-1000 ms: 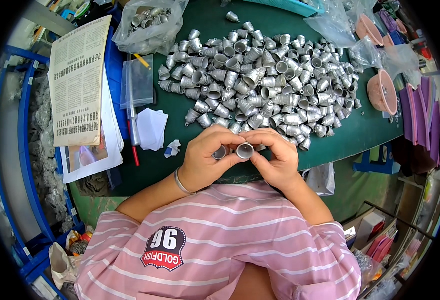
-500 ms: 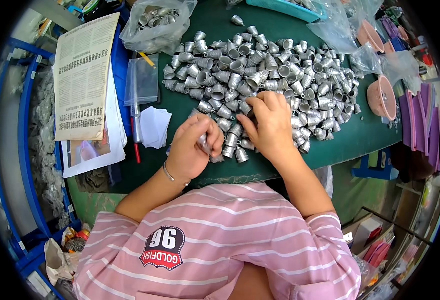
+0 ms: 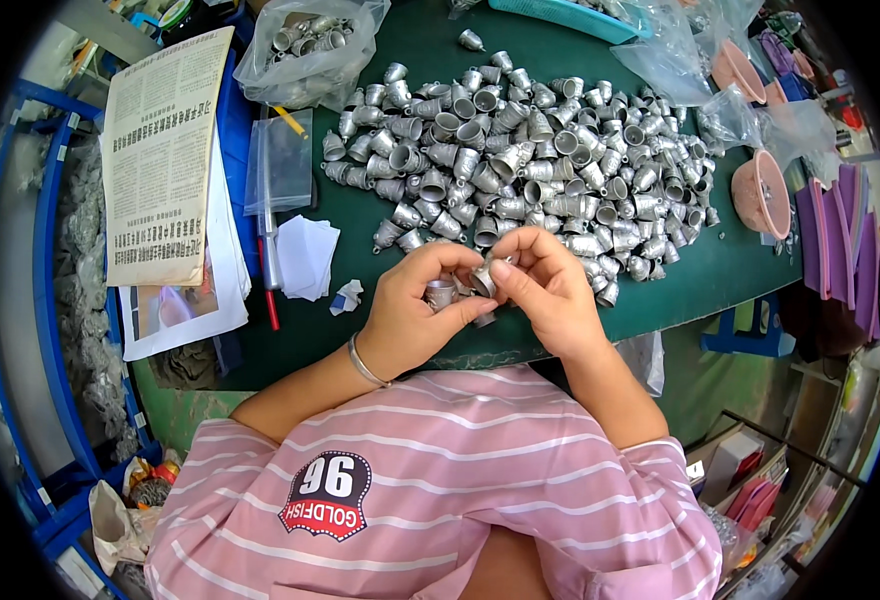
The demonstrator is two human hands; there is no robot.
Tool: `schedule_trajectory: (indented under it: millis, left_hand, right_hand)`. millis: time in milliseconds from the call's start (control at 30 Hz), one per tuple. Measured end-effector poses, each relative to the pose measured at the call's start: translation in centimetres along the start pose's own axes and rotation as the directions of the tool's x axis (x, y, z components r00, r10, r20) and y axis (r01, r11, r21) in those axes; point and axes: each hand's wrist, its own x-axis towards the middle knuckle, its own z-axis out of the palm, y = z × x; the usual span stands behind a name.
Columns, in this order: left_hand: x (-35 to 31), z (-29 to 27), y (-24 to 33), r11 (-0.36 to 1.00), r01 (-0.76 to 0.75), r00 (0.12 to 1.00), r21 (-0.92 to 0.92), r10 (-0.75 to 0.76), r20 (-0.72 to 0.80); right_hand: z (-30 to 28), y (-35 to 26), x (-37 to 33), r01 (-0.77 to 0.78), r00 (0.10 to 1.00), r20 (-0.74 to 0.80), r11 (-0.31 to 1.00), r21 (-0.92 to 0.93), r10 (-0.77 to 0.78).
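Observation:
My left hand (image 3: pixel 412 308) and my right hand (image 3: pixel 554 300) meet in front of the near edge of a heap of small silver metal cups (image 3: pixel 500 160). Fingertips of both hands pinch one cup (image 3: pixel 483 280) between them, tilted. A second cup (image 3: pixel 441 293) sits within the curl of my left fingers, its open mouth upward. Part of another silver piece shows beneath my hands, mostly hidden. Many cups in the heap lie on their sides, some with a small loop at the closed end.
A clear bag of cups (image 3: pixel 310 50) stands at the far left, beside a newspaper (image 3: pixel 165 160). White paper slips (image 3: pixel 306 257), a red pen (image 3: pixel 272 310) and a crumpled scrap (image 3: pixel 346 297) lie left. Pink basket (image 3: pixel 763 195) sits right; turquoise tray (image 3: pixel 570 14) at the back.
My right hand has drawn back from the heap toward me and met my left hand. The left hand has turned, so its cup shows, and a cup is now pinched between both hands.

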Motion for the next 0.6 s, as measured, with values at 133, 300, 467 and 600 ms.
schedule_trajectory:
  millis: [133,300,467,600]
  left_hand:
    - [-0.04,-0.30,0.19,0.996,-0.028,0.998,0.084,0.023,0.057]
    - [0.08,-0.60,0.23,0.984,0.165,0.982,-0.070,-0.157,0.105]
    - [-0.06,-0.46,-0.35,0.986,0.122,0.991,-0.116,-0.114,0.072]
    - [0.27,-0.45,0.31,0.988,0.130,0.991,0.082,-0.133,0.031]
  right_hand:
    - [-0.10,-0.36,-0.17,-0.052,0.998,-0.032,0.997,-0.065,0.050]
    - [-0.55,0.05,-0.52,-0.062,0.998,-0.012,0.998,0.024,0.062]
    - [-0.31,0.06,-0.51,-0.085,0.995,-0.055,0.995,0.049,0.087]
    - [-0.16,-0.10,-0.49,-0.115,0.989,-0.096,0.993,-0.002,0.114]
